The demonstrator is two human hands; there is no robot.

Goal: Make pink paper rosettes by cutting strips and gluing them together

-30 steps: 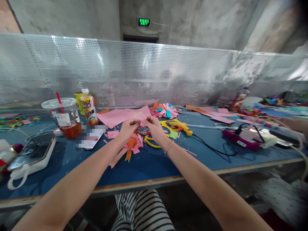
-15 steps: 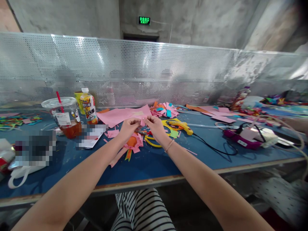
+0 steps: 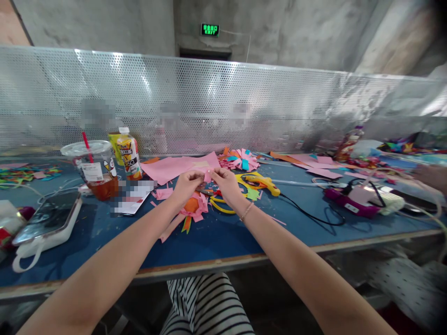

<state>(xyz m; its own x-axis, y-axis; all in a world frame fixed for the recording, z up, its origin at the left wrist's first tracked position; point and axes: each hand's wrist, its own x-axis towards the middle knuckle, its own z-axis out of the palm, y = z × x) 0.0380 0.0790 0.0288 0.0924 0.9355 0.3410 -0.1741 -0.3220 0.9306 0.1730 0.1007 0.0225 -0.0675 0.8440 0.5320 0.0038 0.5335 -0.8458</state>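
Above the middle of the table, my left hand [image 3: 190,182] and my right hand [image 3: 225,182] meet with fingertips pinched on a small pink piece [image 3: 207,177]; whether it is paper or felt I cannot tell. Just below lies a pink flower-like piece with an orange centre [image 3: 191,204] and an orange-and-green tail. Yellow-handled scissors [image 3: 223,211] rest under my right hand, partly hidden by it. Behind my hands spreads a large pink sheet [image 3: 171,168]. A pink fringed pompom with blue strips [image 3: 240,159] sits beyond my right hand.
Right of my hands lies a yellow glue gun [image 3: 263,182] with a black cord. A drink cup with a straw [image 3: 93,170], a bottle [image 3: 128,156] and a phone [image 3: 52,216] stand or lie left. A perforated metal screen [image 3: 195,102] closes the back. Another person's blurred hand [image 3: 431,179] is far right.
My hands and the pink piece keep almost the same position, fingertips still pinched together. The other person's blurred hand at the right edge has shifted slightly.
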